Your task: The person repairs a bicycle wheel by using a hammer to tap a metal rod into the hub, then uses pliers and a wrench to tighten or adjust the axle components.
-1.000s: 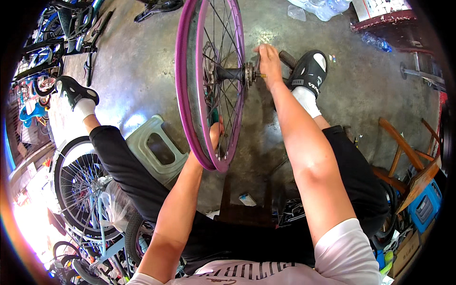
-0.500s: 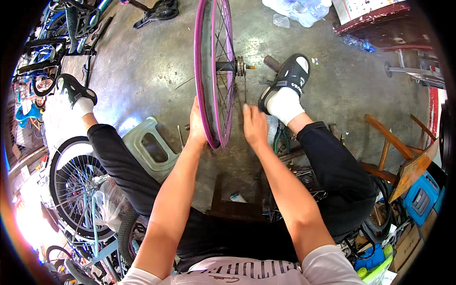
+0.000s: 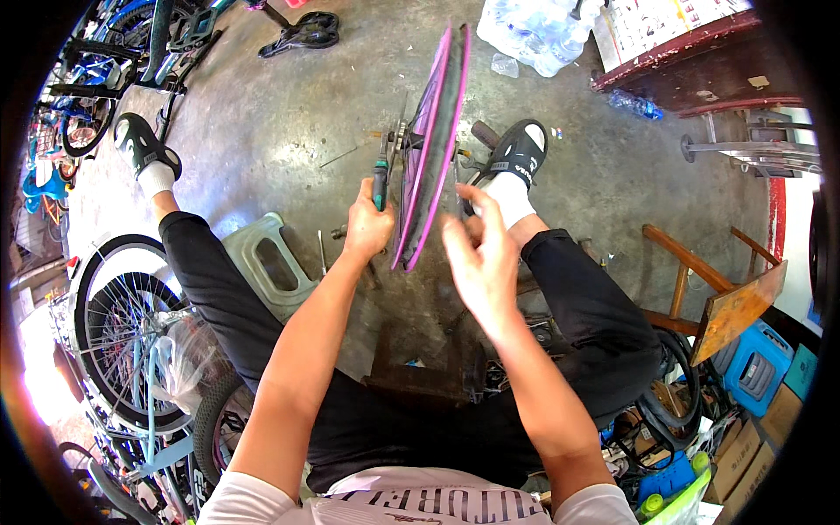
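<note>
A purple bicycle wheel (image 3: 451, 131) without a tyre stands on edge between my hands, leaning slightly. My left hand (image 3: 370, 223) is wrapped round green-and-black handled pliers (image 3: 381, 181), whose jaws reach up to the hub axle (image 3: 389, 140) on the wheel's left side. On the right side, my right hand (image 3: 483, 249) is close to the rim with thumb and index finger apart and the other fingers bent. A slim metal tool (image 3: 458, 173) rises just above its fingertips; whether they touch it I cannot tell.
A pale green stool (image 3: 278, 289) and bicycle wheel (image 3: 96, 324) are at the left. A saddle (image 3: 302, 33) lies ahead. By my right shoe (image 3: 522, 150) lies a wrench (image 3: 472, 160). An overturned wooden stool (image 3: 739, 306) and loose tools and parts are at the right.
The wheel has turned round, its sprocket side now facing left. Pliers have come into my left hand at the hub. My right hand has spread its fingers, having been closed on a thin metal tool.
</note>
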`<action>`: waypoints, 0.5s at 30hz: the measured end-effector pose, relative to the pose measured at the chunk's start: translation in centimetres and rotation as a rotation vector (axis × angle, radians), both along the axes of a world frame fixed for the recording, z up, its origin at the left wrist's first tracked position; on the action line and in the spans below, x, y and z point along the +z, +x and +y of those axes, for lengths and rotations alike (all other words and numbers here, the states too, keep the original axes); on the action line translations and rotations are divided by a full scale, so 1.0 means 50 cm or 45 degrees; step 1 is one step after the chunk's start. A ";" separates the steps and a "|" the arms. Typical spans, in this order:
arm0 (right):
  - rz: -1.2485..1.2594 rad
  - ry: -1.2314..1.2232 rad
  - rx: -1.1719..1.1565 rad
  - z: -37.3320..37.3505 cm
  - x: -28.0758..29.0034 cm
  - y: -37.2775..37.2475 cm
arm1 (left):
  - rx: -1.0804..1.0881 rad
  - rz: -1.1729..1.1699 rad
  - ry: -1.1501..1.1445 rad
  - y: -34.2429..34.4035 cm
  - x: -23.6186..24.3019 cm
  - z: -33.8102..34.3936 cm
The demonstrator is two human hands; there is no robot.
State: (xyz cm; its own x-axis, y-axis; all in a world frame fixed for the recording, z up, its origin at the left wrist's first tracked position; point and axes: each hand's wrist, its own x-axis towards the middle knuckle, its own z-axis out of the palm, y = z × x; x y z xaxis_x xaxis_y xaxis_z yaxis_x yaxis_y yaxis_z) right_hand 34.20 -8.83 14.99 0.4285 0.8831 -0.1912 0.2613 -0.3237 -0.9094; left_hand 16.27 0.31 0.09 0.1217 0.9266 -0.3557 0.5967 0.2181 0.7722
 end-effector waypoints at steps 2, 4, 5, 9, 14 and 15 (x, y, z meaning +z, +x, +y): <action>0.072 -0.043 0.015 0.024 0.009 0.027 | -0.018 0.020 0.002 -0.003 -0.009 -0.001; 0.076 0.021 0.112 0.031 0.010 0.045 | -0.011 -0.015 -0.042 -0.004 -0.014 0.004; 0.105 0.077 0.146 0.032 0.010 0.049 | -0.001 -0.023 -0.066 -0.011 -0.017 0.005; -0.252 0.279 0.404 0.053 0.012 0.086 | 0.004 -0.013 -0.208 -0.042 -0.031 0.011; -0.655 0.691 0.836 0.146 0.018 0.126 | 0.098 -0.088 -0.114 -0.053 -0.046 -0.002; -0.567 0.684 0.881 0.151 0.006 0.127 | 0.088 -0.102 -0.134 -0.051 -0.042 -0.001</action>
State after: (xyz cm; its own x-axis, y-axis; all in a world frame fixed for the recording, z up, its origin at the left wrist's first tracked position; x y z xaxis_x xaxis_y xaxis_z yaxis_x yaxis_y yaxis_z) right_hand 40.57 -1.28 15.31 -0.2808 0.8885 0.3628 0.5920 0.4579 -0.6632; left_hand 13.71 0.27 -2.03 0.0911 0.8918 -0.4431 0.5149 0.3387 0.7875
